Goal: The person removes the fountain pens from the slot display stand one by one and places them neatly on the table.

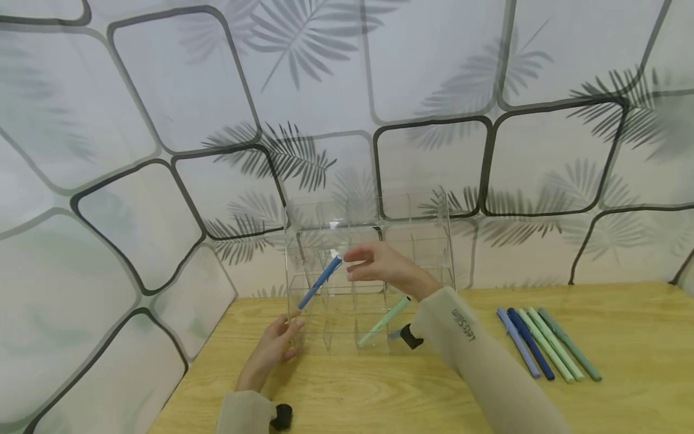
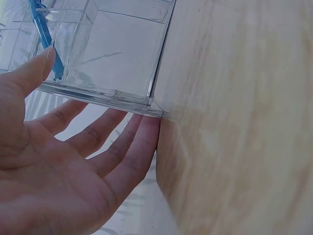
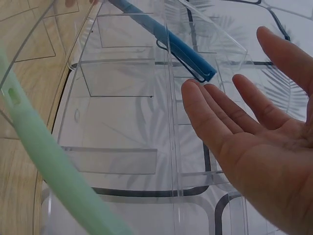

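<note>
A clear acrylic organizer (image 1: 452, 247) with several compartments stands upright on the wooden table. My left hand (image 1: 271, 345) holds its lower left side, thumb around the front and fingers against the outer wall (image 2: 102, 95). A blue pen (image 1: 320, 283) leans diagonally in the left compartments, its clip end up. My right hand (image 1: 387, 265), fingers extended and apart, hovers just right of the pen's upper end and holds nothing; in the right wrist view a small gap shows between fingertips and pen. A light green pen (image 1: 384, 323) leans in a lower compartment, beneath the right forearm.
On the table (image 1: 336, 392) to the right lies a row of several pens: a lavender pen (image 1: 517, 340), a navy pen (image 1: 531, 343), light green ones and a dark green pen (image 1: 572, 346). A patterned wall covering (image 1: 434, 169) rises close behind the organizer.
</note>
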`<state>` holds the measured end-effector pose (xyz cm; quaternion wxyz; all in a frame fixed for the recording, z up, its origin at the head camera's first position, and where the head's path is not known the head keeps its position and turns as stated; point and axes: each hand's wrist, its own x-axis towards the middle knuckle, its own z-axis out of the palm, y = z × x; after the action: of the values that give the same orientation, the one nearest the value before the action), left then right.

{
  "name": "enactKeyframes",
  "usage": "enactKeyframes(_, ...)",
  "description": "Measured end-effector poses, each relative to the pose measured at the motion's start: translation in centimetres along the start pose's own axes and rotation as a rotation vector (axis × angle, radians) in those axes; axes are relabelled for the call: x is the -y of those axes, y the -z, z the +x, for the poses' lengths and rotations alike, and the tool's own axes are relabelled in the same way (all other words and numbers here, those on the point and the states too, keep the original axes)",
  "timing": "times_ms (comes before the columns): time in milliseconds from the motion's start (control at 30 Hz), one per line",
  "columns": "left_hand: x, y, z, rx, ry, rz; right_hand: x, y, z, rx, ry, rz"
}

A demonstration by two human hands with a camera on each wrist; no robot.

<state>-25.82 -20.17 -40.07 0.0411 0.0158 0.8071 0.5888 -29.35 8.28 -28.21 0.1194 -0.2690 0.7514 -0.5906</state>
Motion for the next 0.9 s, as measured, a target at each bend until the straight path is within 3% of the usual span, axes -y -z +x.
enactKeyframes(200, -0.1, 0.1, 0.0, -0.003, 0.0, 0.002, 0.2, -0.4, 0.5, 0.011, 0.009, 0.024)
enactKeyframes(467, -0.1, 0.2, 0.1, 0.014, 0.004, 0.009, 0.3, -1.2, 1.0, -0.059, -0.028, 0.086)
enactKeyframes(900, 0.3, 0.2, 0.1, 0.004, -0.011, 0.002, -0.2, -2.5, 1.7, -0.112, -0.061, 0.054)
